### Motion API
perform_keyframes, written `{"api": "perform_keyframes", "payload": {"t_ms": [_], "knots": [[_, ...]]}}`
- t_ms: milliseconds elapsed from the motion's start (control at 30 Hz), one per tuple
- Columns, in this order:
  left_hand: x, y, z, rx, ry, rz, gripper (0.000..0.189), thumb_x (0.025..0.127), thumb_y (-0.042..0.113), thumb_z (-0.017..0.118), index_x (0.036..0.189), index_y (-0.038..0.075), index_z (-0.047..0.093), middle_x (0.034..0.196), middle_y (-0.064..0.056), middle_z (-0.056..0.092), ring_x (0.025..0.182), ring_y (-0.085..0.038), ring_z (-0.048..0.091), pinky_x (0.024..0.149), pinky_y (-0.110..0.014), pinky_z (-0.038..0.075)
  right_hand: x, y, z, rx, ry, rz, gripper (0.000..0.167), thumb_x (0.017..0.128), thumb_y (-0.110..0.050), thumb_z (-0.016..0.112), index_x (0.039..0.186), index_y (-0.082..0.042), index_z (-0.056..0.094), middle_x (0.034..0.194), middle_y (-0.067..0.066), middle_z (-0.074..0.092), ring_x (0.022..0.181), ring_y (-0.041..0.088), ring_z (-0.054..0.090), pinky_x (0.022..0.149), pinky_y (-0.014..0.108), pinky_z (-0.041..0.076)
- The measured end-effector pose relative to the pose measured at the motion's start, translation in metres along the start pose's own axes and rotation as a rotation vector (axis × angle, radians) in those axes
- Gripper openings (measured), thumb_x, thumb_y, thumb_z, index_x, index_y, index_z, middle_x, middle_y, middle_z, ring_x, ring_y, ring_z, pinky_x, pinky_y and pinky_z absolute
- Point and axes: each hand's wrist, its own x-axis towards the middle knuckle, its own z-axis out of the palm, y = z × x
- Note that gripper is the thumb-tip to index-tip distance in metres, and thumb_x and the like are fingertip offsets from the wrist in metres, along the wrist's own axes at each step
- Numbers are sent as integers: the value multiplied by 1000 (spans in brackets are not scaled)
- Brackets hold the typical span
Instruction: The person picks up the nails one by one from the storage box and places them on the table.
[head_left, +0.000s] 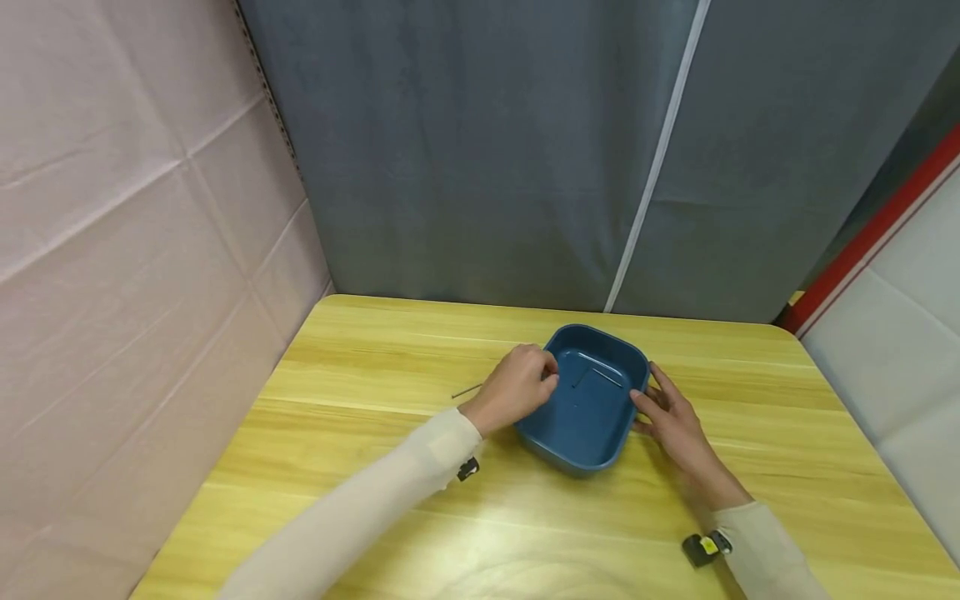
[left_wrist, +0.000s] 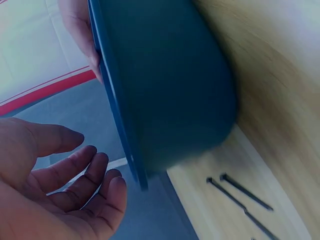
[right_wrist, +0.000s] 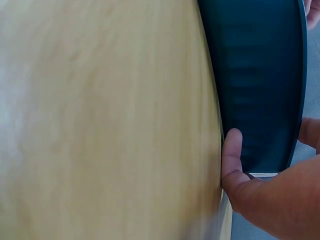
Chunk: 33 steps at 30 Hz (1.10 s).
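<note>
A dark blue rectangular tray (head_left: 581, 462) (left_wrist: 170, 85) (right_wrist: 255, 75) sits on the yellow wooden table (head_left: 390, 350). A few thin dark metal rods (head_left: 596, 375) lie inside it. My left hand (head_left: 525, 385) (left_wrist: 65, 185) hovers at the tray's left rim, palm empty and fingers loosely curled. My right hand (head_left: 671, 412) (right_wrist: 270, 195) holds the tray's right wall, with the thumb (right_wrist: 232, 155) against the outside and fingers over the rim. The tray looks blurred in both wrist views.
A thin dark rod (head_left: 467, 390) lies on the table left of the tray; the left wrist view shows two such nails (left_wrist: 240, 192) there. A grey curtain (head_left: 487, 150) hangs behind the table and a pink panel (head_left: 112, 250) stands on the left.
</note>
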Motion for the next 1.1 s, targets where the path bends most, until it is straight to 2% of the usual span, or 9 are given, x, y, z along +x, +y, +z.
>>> {"api": "perform_keyframes", "payload": {"t_ms": [167,467,600,667,833,867,900,933,1100], "knots": [[12,6,8,-24,-48,-32,16,107,14,72,115,4,82,107,-6,77,87,-12,64,72,-18,55,0,1,-1,-9,2,4,84,117,-32,56,178,-18,0,175,33,27,139,19,56,90,24,61],[30,12,20,-14,-108,-44,15,107,16,73,110,5,83,98,-2,76,76,-10,62,68,-19,52,0,-1,-1,5,1,1,84,117,-31,56,178,-18,1,175,33,26,137,16,58,90,24,61],[36,12,27,18,-110,-13,16,106,14,72,96,8,83,80,2,69,68,-9,59,62,-19,47,1,0,0,0,4,6,84,117,-31,57,178,-18,1,176,33,25,138,18,57,90,23,61],[39,13,30,29,-105,3,23,106,13,72,83,10,79,69,5,62,61,-8,54,57,-19,42,1,0,0,-2,5,9,84,117,-31,57,178,-18,1,176,32,25,139,19,57,90,23,61],[46,12,36,37,-115,12,49,104,8,70,58,16,55,53,7,39,47,-7,35,48,-20,26,0,0,0,-7,8,20,84,117,-32,56,178,-19,1,176,32,25,146,29,52,91,23,61],[48,10,38,41,-117,16,52,103,7,70,56,15,51,52,7,36,46,-7,32,48,-21,24,0,-1,0,-8,9,22,84,117,-33,56,178,-20,1,176,32,25,147,32,51,91,23,61],[54,1,51,64,-99,33,53,103,9,68,55,18,48,51,8,34,46,-7,30,48,-22,23,0,-1,0,-9,9,24,84,117,-33,56,178,-20,1,176,32,25,147,33,50,91,23,61],[57,-3,55,77,-103,41,53,102,8,68,54,17,46,52,7,33,46,-8,30,48,-23,24,0,-1,1,-10,11,25,84,117,-33,56,178,-20,1,176,32,25,147,34,50,91,23,61],[76,-27,88,179,-61,88,48,95,10,69,55,22,45,53,10,34,49,-7,34,47,-29,35,0,-1,1,-9,15,22,82,117,-31,55,178,-19,1,175,32,26,144,29,52,90,23,61]]}}
